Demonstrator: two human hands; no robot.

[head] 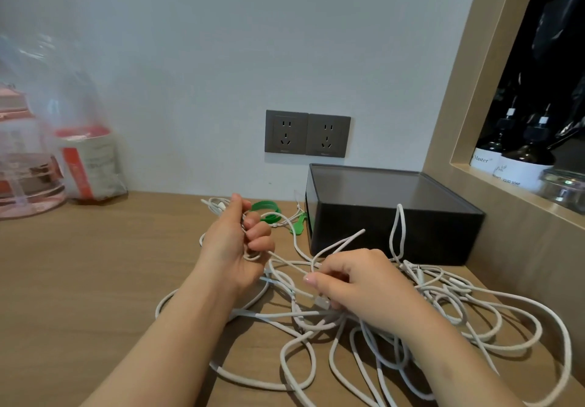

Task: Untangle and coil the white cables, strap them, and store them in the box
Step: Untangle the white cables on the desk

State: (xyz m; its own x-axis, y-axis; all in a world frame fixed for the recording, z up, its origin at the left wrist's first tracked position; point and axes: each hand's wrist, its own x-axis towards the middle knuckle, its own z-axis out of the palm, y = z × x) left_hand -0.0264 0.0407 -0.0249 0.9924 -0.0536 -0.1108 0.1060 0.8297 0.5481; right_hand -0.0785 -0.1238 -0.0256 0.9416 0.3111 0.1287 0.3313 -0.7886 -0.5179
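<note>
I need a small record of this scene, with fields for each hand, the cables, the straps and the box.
white cables: loose tangle on the wooden desk, not coiled
left hand: grips a bunch of them
right hand: pinches one strand in the tangle
green straps: lie behind the left hand, unused
black box: stands by the wall, right of the straps
stage: untangling; no cable strapped yet

The cables [411, 321] lie on the desk [79, 280] before the box [395, 213], straps [269, 210] left of it.
</note>
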